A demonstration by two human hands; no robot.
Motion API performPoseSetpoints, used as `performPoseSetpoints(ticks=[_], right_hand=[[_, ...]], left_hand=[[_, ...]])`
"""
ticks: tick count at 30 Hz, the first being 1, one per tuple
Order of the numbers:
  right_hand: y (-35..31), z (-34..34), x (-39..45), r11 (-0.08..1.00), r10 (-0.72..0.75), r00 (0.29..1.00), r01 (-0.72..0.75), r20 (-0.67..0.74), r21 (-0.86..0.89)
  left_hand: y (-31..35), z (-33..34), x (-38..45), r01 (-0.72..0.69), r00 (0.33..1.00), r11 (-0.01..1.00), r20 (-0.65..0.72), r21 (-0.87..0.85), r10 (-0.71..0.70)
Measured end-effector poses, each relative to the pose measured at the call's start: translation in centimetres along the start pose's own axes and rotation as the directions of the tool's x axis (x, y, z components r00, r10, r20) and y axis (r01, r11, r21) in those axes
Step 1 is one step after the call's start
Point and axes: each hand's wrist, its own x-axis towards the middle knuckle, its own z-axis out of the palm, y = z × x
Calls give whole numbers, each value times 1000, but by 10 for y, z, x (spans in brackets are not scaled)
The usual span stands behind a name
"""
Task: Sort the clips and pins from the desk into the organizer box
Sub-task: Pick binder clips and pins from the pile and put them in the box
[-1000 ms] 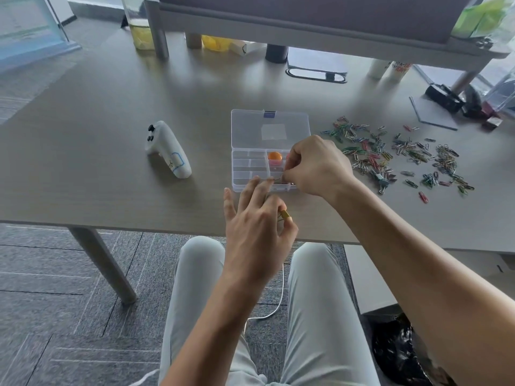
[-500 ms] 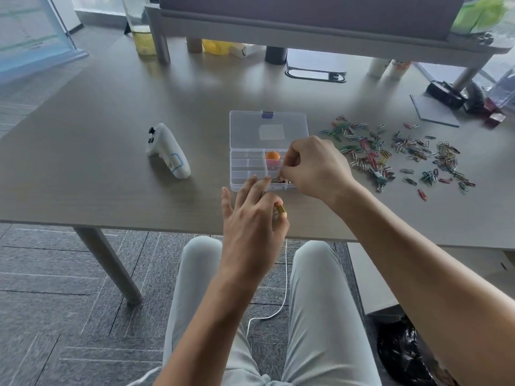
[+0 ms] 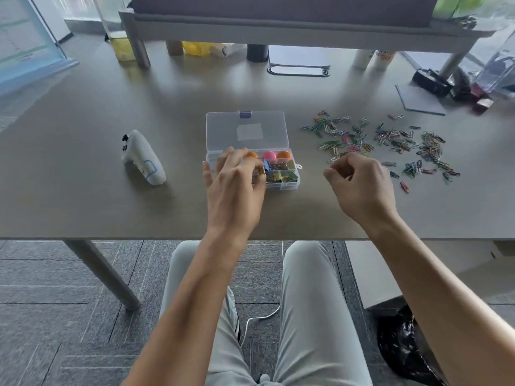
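Left hand (image 3: 234, 182) pinches gold clip over organizer box (image 3: 281, 174) to drop; right hand (image 3: 359, 185), loosely curled, empty, nears paper clips (image 3: 390, 143).

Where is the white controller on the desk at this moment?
In the head view, the white controller lies on the desk left of the organizer box, apart from it and from both hands.

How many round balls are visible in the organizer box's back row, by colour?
Orange balls: 2, with the second orange one partly behind the left hand
Pink ball: 1
Total visible in the organizer box: 3; the left hand covers the compartments further left, so more could be hidden.
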Motion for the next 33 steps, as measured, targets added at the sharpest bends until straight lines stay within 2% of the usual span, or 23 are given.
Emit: performPoseSetpoints(ticks=[4,9,21,28,33], right_hand=[[23,-8,6,994,77,993,-83,-91,-71],[34,-12,0,984,152,986,-157,-64,-85],[38,-11,7,973,111,992,-122,-64,-197],[37,-13,3,979,77,994,-91,-83,-181],[34,-7,3,994,85,993,-90,-81,-59]], left_hand=[[-4,5,1,30,999,999,13,28,-30],[-5,7,0,44,999,999,18,0,-44],[4,6,-12,53,998,998,-16,46,-53],[4,2,-19,62,998,996,-20,66,-61],[6,-2,-25,52,999,997,-21,59,-51]])
